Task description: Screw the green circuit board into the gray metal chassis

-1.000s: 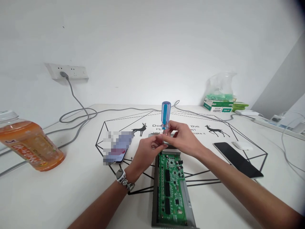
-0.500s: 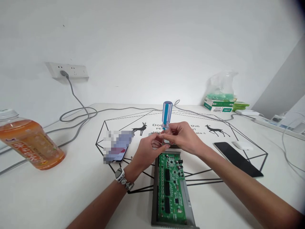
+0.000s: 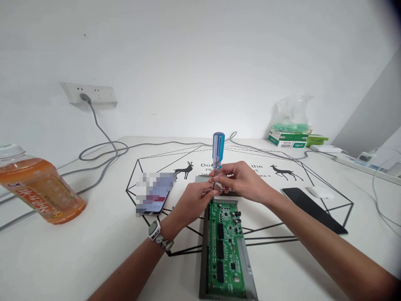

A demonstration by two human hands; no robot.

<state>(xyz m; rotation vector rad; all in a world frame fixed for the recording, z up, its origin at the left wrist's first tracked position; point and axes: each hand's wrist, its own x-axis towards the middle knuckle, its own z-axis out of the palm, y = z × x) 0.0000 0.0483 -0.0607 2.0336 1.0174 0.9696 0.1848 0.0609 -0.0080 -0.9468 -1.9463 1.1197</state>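
A screwdriver (image 3: pixel 218 147) with a clear and blue handle stands nearly upright over the far end of a green circuit board (image 3: pixel 228 251). The board lies in a dark metal tray (image 3: pixel 204 267). With thumb and fingers, my right hand (image 3: pixel 242 180) pinches the metal shaft just below the handle. Lower down, my left hand (image 3: pixel 196 198), with a watch on its wrist, has its fingertips closed together around the shaft. The shaft's tip comes down at the board's far left corner; what lies under it is too small to make out.
An orange drink bottle (image 3: pixel 40 190) stands at the left. One phone (image 3: pixel 155 202) lies left of my hands, another dark phone (image 3: pixel 313 211) to the right beside a white case (image 3: pixel 321 192). Grey cable (image 3: pixel 103 167) runs along the back, with boxes (image 3: pixel 287 137) and a power strip (image 3: pixel 369 165) at right.
The screwdriver has turned about its axis, showing different stripes on its handle, and stands slightly more upright. My left fingers have closed in on the shaft.
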